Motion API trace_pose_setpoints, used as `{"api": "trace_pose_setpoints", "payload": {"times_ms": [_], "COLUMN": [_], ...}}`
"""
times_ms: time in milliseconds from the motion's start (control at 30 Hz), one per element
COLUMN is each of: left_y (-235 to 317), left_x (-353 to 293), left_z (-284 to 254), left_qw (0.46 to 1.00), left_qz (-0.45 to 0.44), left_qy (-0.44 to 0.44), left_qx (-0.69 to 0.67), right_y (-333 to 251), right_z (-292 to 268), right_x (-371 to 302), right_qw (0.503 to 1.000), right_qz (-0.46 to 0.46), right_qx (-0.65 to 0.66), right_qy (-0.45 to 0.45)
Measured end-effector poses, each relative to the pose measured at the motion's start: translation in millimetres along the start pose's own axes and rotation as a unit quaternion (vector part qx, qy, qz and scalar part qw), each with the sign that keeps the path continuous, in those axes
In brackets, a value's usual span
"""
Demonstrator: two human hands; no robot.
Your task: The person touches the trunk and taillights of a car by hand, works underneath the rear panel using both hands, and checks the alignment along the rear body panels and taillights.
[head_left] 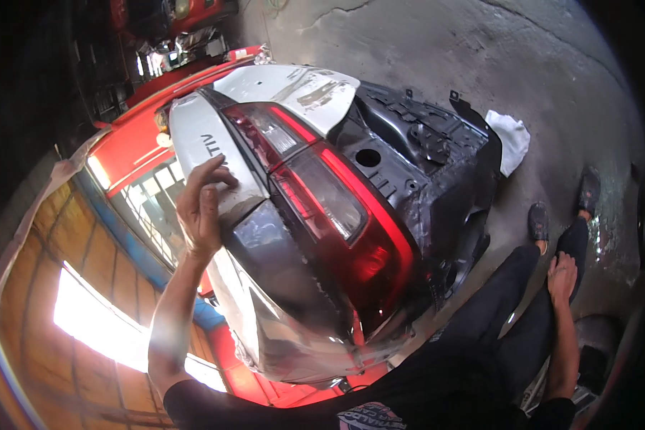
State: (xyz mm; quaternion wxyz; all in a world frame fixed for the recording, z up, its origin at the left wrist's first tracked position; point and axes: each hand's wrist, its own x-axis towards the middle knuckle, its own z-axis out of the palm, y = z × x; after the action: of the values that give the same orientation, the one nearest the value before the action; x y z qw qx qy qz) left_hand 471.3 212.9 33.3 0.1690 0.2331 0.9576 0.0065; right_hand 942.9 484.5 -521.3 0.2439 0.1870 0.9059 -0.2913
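Note:
My left hand [202, 208] is raised beside the rear of a car, its fingers apart and bent, with the tips at the white tailgate panel [191, 127]. Whether they press on it or hover just off it, I cannot tell. Next to that panel, a red and clear tail light [347, 215] runs along the corner of the car. A dark glossy body panel [276, 247] lies below the hand. My right hand [562, 278] rests flat on my dark trouser leg, holding nothing, fingers extended.
Beyond the tail light are a scuffed white panel [315, 93] and bare black metal bodywork [416, 147]. A white cloth [509, 140] lies by the metal on the grey concrete floor [480, 43]. Red bodywork [140, 147] stands at the left.

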Motion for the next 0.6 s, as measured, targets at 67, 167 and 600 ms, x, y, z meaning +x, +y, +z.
{"api": "trace_pose_setpoints", "payload": {"times_ms": [67,167,600], "left_y": [3.1,5.0,5.4], "left_x": [-0.2,-2.7,-1.6], "left_z": [4.8,4.4,3.3], "left_qw": [1.000,0.998,0.998], "left_qz": [-0.019,-0.012,-0.026], "left_qy": [0.022,0.061,0.060], "left_qx": [-0.011,0.006,0.008], "right_y": [5.6,-5.2,-0.6], "right_z": [3.6,-7.8,-3.6], "right_x": [-1.1,9.6,9.2], "right_qw": [0.999,1.000,1.000], "right_qz": [-0.015,-0.013,-0.012], "right_qx": [-0.013,0.006,-0.020], "right_qy": [0.033,-0.011,-0.015]}}
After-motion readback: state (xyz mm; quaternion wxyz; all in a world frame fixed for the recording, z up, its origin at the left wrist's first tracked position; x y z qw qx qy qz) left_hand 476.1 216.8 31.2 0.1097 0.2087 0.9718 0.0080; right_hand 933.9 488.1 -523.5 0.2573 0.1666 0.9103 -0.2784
